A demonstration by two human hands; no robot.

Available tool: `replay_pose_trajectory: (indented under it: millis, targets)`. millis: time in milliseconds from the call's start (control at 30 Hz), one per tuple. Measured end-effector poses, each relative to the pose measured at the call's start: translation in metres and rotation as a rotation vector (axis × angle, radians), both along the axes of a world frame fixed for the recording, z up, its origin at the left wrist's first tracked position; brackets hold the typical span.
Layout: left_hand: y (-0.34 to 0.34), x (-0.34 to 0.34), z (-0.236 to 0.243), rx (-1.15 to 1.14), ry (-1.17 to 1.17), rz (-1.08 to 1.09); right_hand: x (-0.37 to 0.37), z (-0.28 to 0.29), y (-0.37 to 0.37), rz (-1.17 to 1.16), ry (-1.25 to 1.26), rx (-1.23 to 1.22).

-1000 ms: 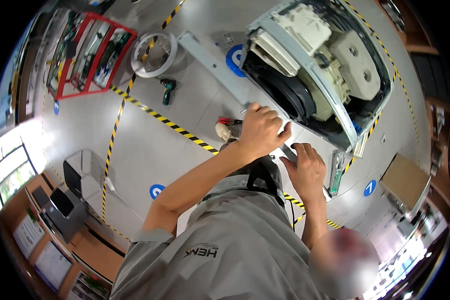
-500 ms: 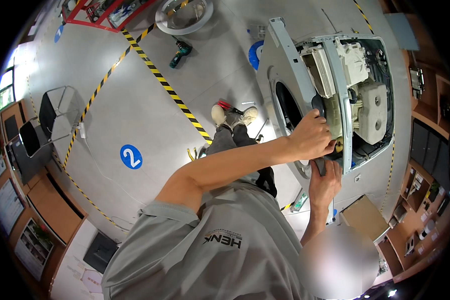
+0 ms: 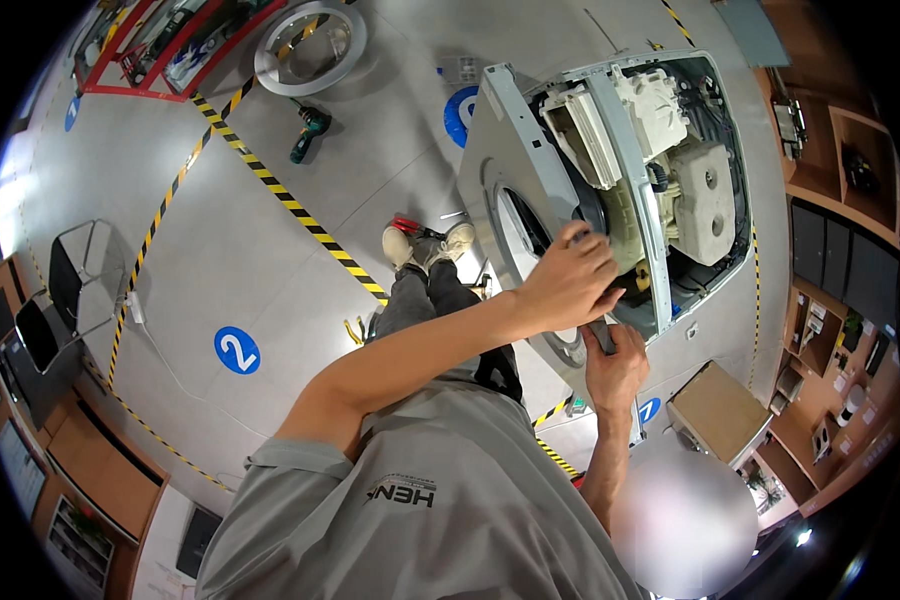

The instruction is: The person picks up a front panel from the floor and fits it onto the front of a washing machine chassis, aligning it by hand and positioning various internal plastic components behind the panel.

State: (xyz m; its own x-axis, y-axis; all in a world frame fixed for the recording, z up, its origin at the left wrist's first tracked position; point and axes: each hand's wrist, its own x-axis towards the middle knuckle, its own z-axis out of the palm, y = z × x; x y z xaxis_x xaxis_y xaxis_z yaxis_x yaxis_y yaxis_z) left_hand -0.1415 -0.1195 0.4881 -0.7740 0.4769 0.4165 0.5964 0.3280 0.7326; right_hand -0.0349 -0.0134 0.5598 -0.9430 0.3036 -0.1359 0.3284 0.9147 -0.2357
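I have both hands on the grey front panel [image 3: 515, 130], which stands slanting in the upper middle of the frame, right of my shoes, with its round opening facing my legs. My left hand [image 3: 570, 278] is curled closed over the panel's edge, knuckles up; what its fingertips meet on the far side is hidden from me. My right hand [image 3: 618, 368], lower down and a little to the right, pinches the corner end of that same edge between thumb and fingers.

Just to the right of the panel, in the upper right of the frame, I have the opened machine cabinet [image 3: 740, 180]. A metal crossbar [image 3: 632, 165] runs across it, with a white drawer housing [image 3: 585, 135] on the panel side and a pale block [image 3: 702, 205] with two holes on the other.

Beside my shoes [image 3: 396, 246], near the middle, lies a red-handled tool [image 3: 410, 228]. Farther up and left, a green and black drill [image 3: 310, 130] lies on the floor below a pale ring-shaped door [image 3: 354, 50]. A red rack [image 3: 185, 60] stands in the upper left, and a cardboard box [image 3: 720, 410] sits at the lower right, well apart from my hands
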Motion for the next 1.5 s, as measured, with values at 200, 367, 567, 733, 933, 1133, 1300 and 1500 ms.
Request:
replay_pose_trajectory:
  millis: [200,367,567,733,933,1133,1300,1500]
  targets:
    - [-0.053,-0.035,-0.05,0.072,-0.291,0.43,0.012,0.002,0.008,-0.099,-0.025,-0.045]
    - [-0.089,-0.087,-0.119,0.141,-0.582,0.512,0.022,0.005,0.01,-0.132,-0.04,-0.078]
    - [-0.074,-0.132,-0.113,0.464,-0.911,0.263,0.031,0.002,0.012,-0.159,-0.036,-0.092]
    - [-0.063,-0.145,-0.1,0.518,-1.182,0.188,0.032,0.003,0.016,-0.134,-0.022,-0.073]
    - [-0.051,-0.15,-0.1,0.541,-1.217,0.136,0.033,-0.005,0.032,-0.105,-0.026,-0.061]
    - [-0.036,-0.15,-0.09,0.546,-1.163,0.118,0.032,-0.025,0.054,-0.094,-0.02,-0.085]
    - [-0.028,-0.162,-0.094,0.548,-1.18,0.172,0.018,-0.038,0.066,-0.184,-0.056,-0.123]
    - [-0.014,-0.181,-0.135,0.585,-1.113,0.182,-0.002,-0.054,0.084,-0.167,-0.088,-0.123]
